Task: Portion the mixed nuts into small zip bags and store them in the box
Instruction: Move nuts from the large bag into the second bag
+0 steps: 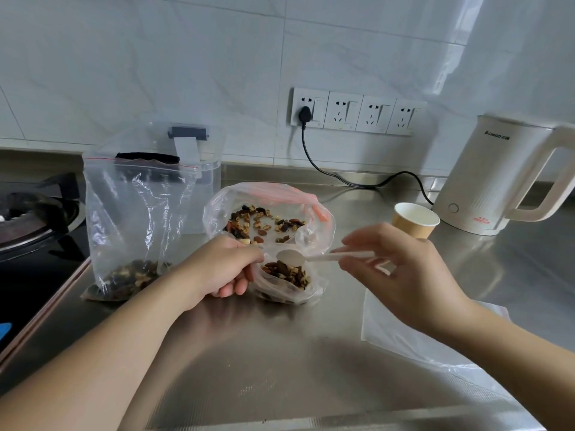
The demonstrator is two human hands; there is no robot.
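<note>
I see a steel worktop running under a white tiled wall, with a dark gas hob at its left end. At the right stands a cream electric kettle, its black cord plugged into the first of four wall sockets. A clear box sits at the back left, by the wall, partly hidden by an upright zip bag that already holds a layer of nuts at its bottom. In the middle lies the large open bag of mixed nuts, its red zip edge folded back. Flat clear plastic bags lie on the worktop at the right, under my right forearm. A paper cup stands just in front of the kettle.

My left hand has its fingers curled round the mouth of a small zip bag, which rests on the worktop just in front of the large bag and holds some nuts. My right hand pinches the handle of a white plastic spoon; the bowl hangs right over the small bag's opening and looks empty.
</note>
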